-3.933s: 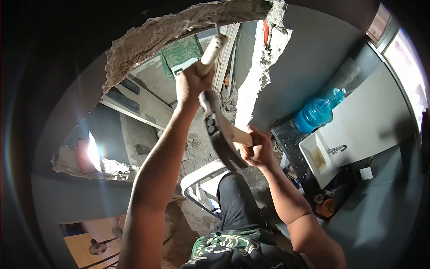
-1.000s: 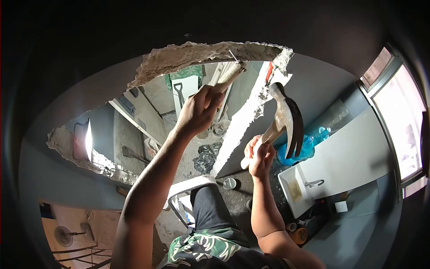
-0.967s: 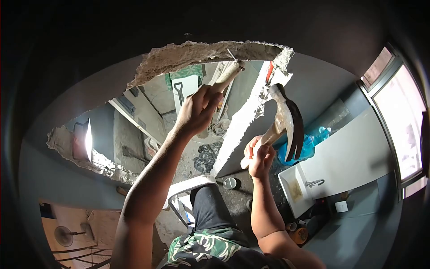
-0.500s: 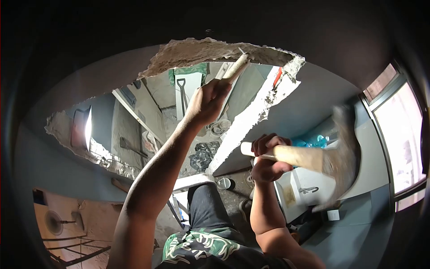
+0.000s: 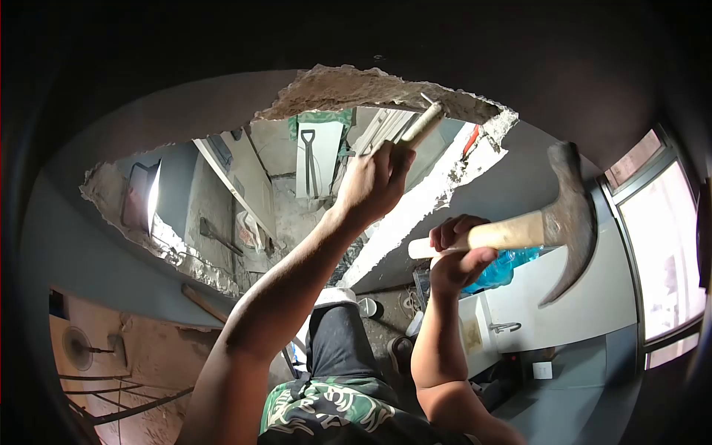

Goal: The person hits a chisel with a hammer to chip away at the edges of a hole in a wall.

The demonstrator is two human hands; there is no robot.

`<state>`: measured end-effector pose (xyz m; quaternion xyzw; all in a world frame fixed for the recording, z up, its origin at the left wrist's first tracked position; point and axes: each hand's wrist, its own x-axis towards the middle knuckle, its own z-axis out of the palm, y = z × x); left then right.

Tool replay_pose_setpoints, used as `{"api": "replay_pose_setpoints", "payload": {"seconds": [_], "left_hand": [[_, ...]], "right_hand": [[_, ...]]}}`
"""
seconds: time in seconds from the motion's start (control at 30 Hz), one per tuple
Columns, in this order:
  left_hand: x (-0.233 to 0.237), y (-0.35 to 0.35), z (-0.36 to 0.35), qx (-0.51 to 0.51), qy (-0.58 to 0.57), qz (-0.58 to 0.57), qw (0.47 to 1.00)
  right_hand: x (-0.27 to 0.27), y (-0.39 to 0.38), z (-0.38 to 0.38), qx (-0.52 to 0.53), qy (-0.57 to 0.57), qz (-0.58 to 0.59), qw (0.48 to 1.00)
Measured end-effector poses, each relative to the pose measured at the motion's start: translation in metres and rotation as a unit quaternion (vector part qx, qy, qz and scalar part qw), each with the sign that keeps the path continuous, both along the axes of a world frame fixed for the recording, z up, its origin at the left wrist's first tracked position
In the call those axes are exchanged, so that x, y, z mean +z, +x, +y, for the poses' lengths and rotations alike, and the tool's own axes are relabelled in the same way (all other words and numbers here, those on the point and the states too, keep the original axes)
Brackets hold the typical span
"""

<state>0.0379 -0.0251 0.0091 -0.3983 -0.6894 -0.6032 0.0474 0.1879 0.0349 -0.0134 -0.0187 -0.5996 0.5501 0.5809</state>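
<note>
My left hand [image 5: 373, 185] is raised and wrapped round a chisel [image 5: 423, 126] with a pale, thick cylindrical handle. Its thin metal end points up at the broken upper edge [image 5: 348, 89] of a large hole in the wall. To the right, my right hand [image 5: 460, 256] grips a claw hammer [image 5: 512, 231] by its light wooden handle, near the butt. The hammer's dark, worn head is out to the right, with the long curved claw downward. Rough masonry runs around the opening, and a red piece [image 5: 472, 139] shows at its right side.
Through the hole a shovel [image 5: 309, 163] leans against a white panel. A sink counter [image 5: 564, 297] and blue plastic [image 5: 497, 271] lie to the right, beside a bright window [image 5: 664, 245]. A fan [image 5: 77, 348] and metal bars are at lower left. A cup [image 5: 368, 307] stands below.
The hammer was blurred by motion and is now sharp, its head a little higher. The view has shifted slightly; both hands keep hold of their tools.
</note>
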Motion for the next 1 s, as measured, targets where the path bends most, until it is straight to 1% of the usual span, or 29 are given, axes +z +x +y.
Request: {"api": "replay_pose_setpoints", "payload": {"seconds": [0.03,0.07,0.17,0.23,0.3,0.4,0.5,0.53,0.6,0.63,0.67,0.7,0.73,0.8,0.83,0.9,0.97,1.0], "left_hand": [[-0.002,0.000,-0.001,-0.003,0.001,0.037,0.999],[-0.004,0.001,0.000,0.003,-0.007,0.049,0.999],[-0.008,-0.006,-0.001,0.010,0.001,0.026,1.000],[-0.007,-0.012,0.000,0.015,0.000,0.040,0.999],[-0.005,-0.014,0.000,0.018,-0.033,0.047,0.998],[-0.004,-0.017,0.004,0.026,-0.036,0.044,0.998],[-0.003,-0.017,0.003,0.028,-0.028,0.053,0.998],[-0.003,-0.017,0.003,0.028,-0.029,0.053,0.998],[0.007,-0.010,0.001,0.039,-0.061,0.042,0.996],[0.006,-0.009,0.002,0.038,-0.064,0.041,0.996],[0.005,-0.007,0.004,0.049,-0.049,0.044,0.997],[0.005,-0.006,0.006,0.059,-0.033,0.048,0.997],[0.008,-0.008,0.007,0.072,-0.040,0.046,0.996],[0.012,-0.007,0.009,0.107,-0.075,0.034,0.991],[0.016,-0.010,0.011,0.112,-0.068,0.040,0.991],[0.020,-0.002,0.008,0.104,-0.054,0.083,0.990],[0.019,0.002,0.009,0.099,-0.055,0.085,0.990],[0.014,0.001,0.012,0.106,-0.048,0.075,0.990]], "right_hand": [[0.001,0.002,0.001,0.015,0.031,0.012,0.999],[0.001,0.004,-0.001,0.023,0.030,0.012,0.999],[-0.005,0.008,-0.005,0.034,0.028,0.004,0.999],[-0.006,0.005,-0.007,0.035,0.029,0.002,0.999],[-0.005,0.004,-0.010,0.054,-0.005,0.018,0.998],[-0.002,0.007,-0.008,0.053,-0.012,0.017,0.998],[0.002,-0.001,-0.006,0.086,-0.009,0.113,0.990],[0.000,-0.008,-0.006,0.086,-0.010,0.113,0.990],[-0.019,-0.030,0.007,0.128,-0.042,0.197,0.971],[-0.085,-0.050,0.055,-0.034,0.063,0.068,0.995],[-0.068,-0.050,0.046,0.040,-0.003,-0.010,0.999],[-0.046,-0.048,0.033,0.114,-0.068,-0.088,0.987],[-0.040,-0.045,0.032,0.113,-0.067,-0.087,0.988],[-0.031,-0.035,0.036,0.125,-0.220,-0.158,0.955],[-0.029,-0.029,0.035,0.102,-0.247,-0.127,0.955],[-0.024,-0.018,0.033,0.106,-0.179,-0.031,0.978],[-0.011,-0.012,0.031,0.128,-0.118,0.054,0.983],[-0.002,-0.011,0.024,0.115,-0.092,0.067,0.987]]}}
